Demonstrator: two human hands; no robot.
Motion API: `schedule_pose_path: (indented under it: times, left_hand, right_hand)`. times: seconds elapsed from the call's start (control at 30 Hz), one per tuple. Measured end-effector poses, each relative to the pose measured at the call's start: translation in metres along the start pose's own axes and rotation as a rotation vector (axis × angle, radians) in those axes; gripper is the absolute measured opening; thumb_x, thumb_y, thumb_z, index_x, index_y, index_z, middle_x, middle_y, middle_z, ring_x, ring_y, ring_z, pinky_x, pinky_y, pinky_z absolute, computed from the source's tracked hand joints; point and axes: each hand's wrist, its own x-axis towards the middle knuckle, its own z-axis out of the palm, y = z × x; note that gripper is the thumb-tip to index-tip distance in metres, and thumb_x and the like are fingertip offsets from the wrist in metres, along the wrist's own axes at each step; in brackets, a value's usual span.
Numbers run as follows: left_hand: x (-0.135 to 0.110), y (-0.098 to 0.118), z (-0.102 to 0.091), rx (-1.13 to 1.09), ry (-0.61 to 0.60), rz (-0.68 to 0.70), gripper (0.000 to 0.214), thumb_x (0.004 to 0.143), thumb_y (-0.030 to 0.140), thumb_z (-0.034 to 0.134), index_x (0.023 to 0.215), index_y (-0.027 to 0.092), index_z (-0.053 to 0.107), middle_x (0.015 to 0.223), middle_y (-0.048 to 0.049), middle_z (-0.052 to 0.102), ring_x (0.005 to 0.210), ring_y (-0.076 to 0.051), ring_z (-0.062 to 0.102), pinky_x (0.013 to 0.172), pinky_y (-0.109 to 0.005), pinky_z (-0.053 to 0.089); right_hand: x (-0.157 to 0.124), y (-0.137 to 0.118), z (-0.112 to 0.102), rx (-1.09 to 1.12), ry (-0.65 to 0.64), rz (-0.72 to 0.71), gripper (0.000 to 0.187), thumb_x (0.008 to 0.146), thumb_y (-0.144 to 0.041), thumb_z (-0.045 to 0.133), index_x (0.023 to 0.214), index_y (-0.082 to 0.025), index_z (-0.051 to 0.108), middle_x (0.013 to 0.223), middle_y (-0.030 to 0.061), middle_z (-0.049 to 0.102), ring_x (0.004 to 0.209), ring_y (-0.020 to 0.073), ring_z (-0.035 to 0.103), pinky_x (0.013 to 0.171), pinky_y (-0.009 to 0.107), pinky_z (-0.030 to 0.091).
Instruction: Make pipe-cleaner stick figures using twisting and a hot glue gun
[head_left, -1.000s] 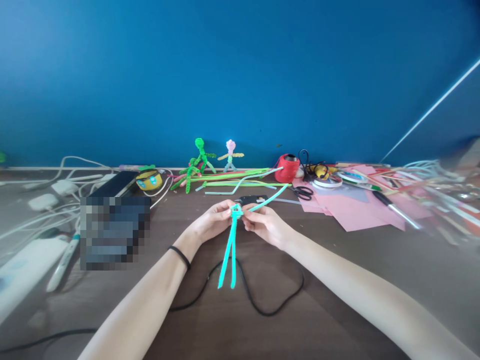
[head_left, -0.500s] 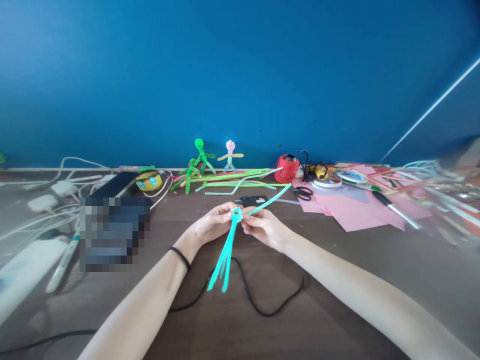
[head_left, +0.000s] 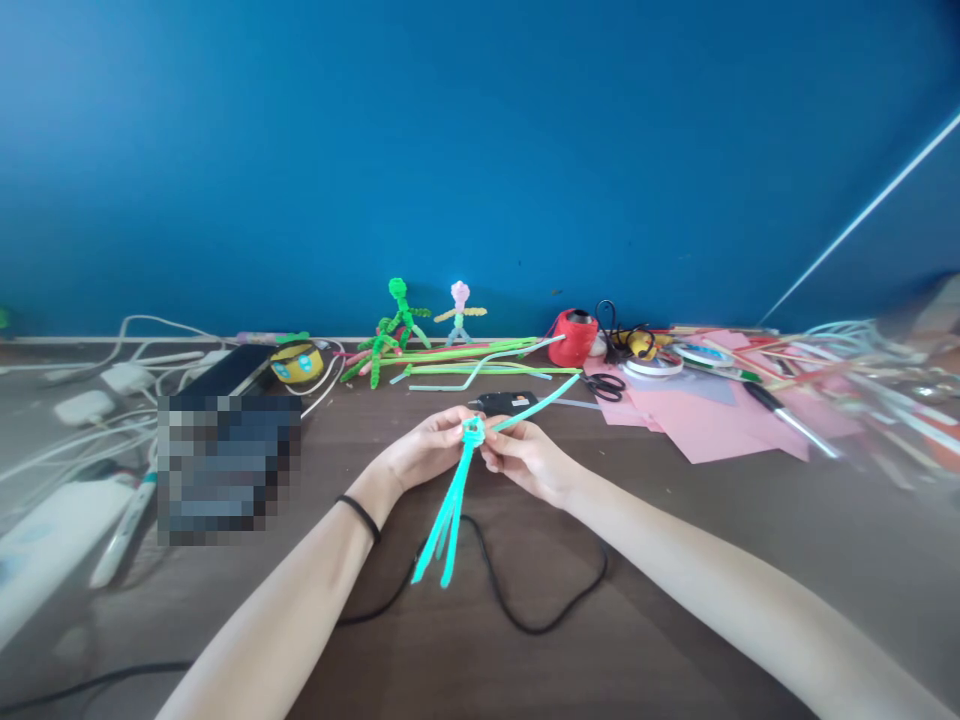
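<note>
Between my two hands, above the table, is a turquoise pipe cleaner piece (head_left: 454, 495), with a small wound loop at its top and several straight strands hanging down. My left hand (head_left: 431, 447) pinches the loop from its left side. From the right, my right hand (head_left: 529, 458) pinches the loop's edge and a turquoise pipe cleaner strand (head_left: 544, 402) that sticks out up and to the right. Fingertips partly cover the loop. Just beyond the hands lies a black glue gun (head_left: 504, 402), its black cord (head_left: 525, 628) curving below the hanging strands.
At the wall stand a green pipe cleaner figure (head_left: 399, 305) and a pink-headed one (head_left: 460, 305). Loose green pipe cleaners (head_left: 480, 353), a red thread spool (head_left: 574, 340), scissors (head_left: 604, 386) and pink paper (head_left: 697, 420) lie rightward. White cables (head_left: 82, 430) and a pen (head_left: 124, 535) are left.
The outstretched strand's tip has dipped slightly and the strand bends a little more. The hanging strands have shifted slightly down and left. Both hands keep their hold.
</note>
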Motion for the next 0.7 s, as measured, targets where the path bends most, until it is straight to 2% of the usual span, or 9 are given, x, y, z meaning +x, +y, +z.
schedule_pose_path:
  times: [0.2,0.37,0.47,0.6,0.7]
  left_hand:
    - [0.002,-0.001,0.001,-0.025,0.041,0.007,0.014,0.066,0.024,0.069,0.072,0.015,0.059,0.077,-0.0039,0.061,0.074,-0.018,0.058,0.076,-0.034,0.041]
    - [0.004,0.006,-0.005,-0.035,0.244,0.079,0.008,0.068,0.019,0.065,0.07,0.016,0.058,0.079,0.0001,0.057,0.068,-0.009,0.054,0.065,-0.024,0.04]
    - [0.004,0.013,-0.009,0.008,0.309,0.109,0.009,0.067,0.02,0.067,0.071,0.017,0.059,0.075,0.0023,0.054,0.063,-0.006,0.049,0.06,-0.021,0.038]
    - [0.004,0.017,-0.005,0.196,0.322,0.112,0.012,0.066,0.024,0.067,0.063,0.015,0.06,0.067,0.0013,0.052,0.06,-0.007,0.046,0.059,-0.021,0.036]
    - [0.005,0.017,0.0,0.294,0.293,0.079,0.014,0.066,0.027,0.068,0.064,0.014,0.062,0.068,-0.0003,0.055,0.062,-0.009,0.047,0.061,-0.024,0.036]
  right_hand:
    - [0.0,-0.001,-0.001,-0.021,0.051,-0.02,0.017,0.062,-0.03,0.073,0.067,-0.016,0.064,0.058,-0.0019,0.052,0.052,0.008,0.042,0.05,0.024,0.027]
    - [0.0,-0.003,-0.003,-0.048,0.117,-0.05,0.02,0.062,-0.032,0.073,0.067,-0.017,0.061,0.057,-0.0014,0.053,0.052,0.0092,0.045,0.05,0.025,0.029]
    - [0.0,-0.003,-0.003,-0.059,0.128,-0.063,0.019,0.063,-0.03,0.072,0.065,-0.016,0.059,0.056,-0.0022,0.053,0.051,0.0084,0.046,0.05,0.024,0.03]
    - [-0.001,-0.006,-0.002,-0.079,0.136,-0.084,0.018,0.064,-0.029,0.07,0.065,-0.016,0.058,0.056,-0.0026,0.053,0.051,0.0076,0.046,0.05,0.023,0.031]
    - [-0.002,-0.007,-0.002,-0.13,0.178,-0.112,0.018,0.063,-0.029,0.07,0.066,-0.015,0.059,0.056,-0.0027,0.052,0.05,0.0074,0.046,0.049,0.023,0.033]
